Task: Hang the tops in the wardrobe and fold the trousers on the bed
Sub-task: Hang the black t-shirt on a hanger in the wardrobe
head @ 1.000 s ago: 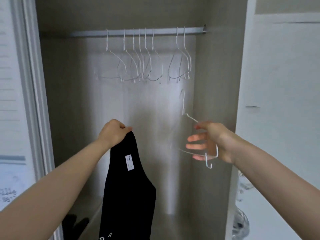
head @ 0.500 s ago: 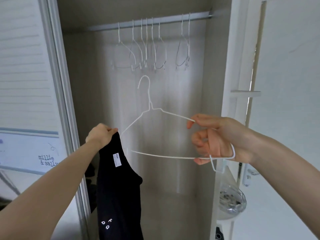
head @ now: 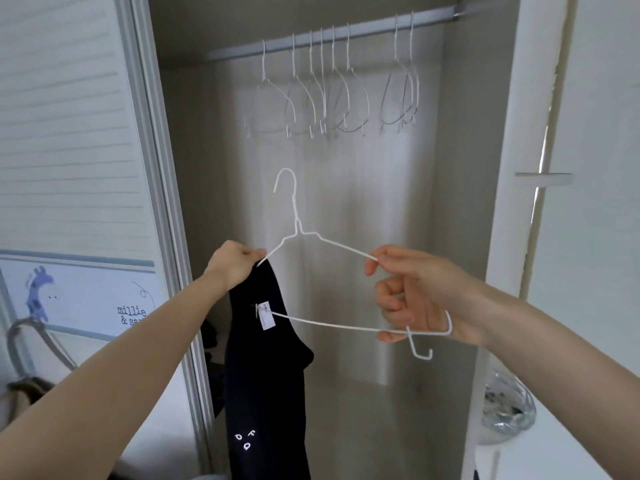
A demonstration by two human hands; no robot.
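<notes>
Standing before the open wardrobe point(head: 478, 202). Left hand point(head: 232, 268) raised, fingers bunched tight around the top edge of a black top point(head: 263, 368); the garment hangs straight down below those fingers, a white label showing near its upper part and small white letters low on the cloth.

Right hand point(head: 422, 296) holds a white wire hanger point(head: 301, 237). Thumb and forefinger pinch the right end of the upper arm of the wire; the lower fingers curl, and the bottom bar rests across the little finger, with the hanger's small end hook dangling just beneath that hand. Hanger upright, its hook pointing up, between the two hands.

The hanger's left shoulder tip meets the cloth right at the left fingers; I cannot tell whether those fingers touch the wire. The left end of the bottom bar crosses in front of the top at the label.

Above both hands, well clear of them, a metal rail point(head: 363, 32) carries a row of empty hangers point(head: 332, 84). Beyond the right wrist, low down, a crinkled clear bag point(head: 509, 407).
</notes>
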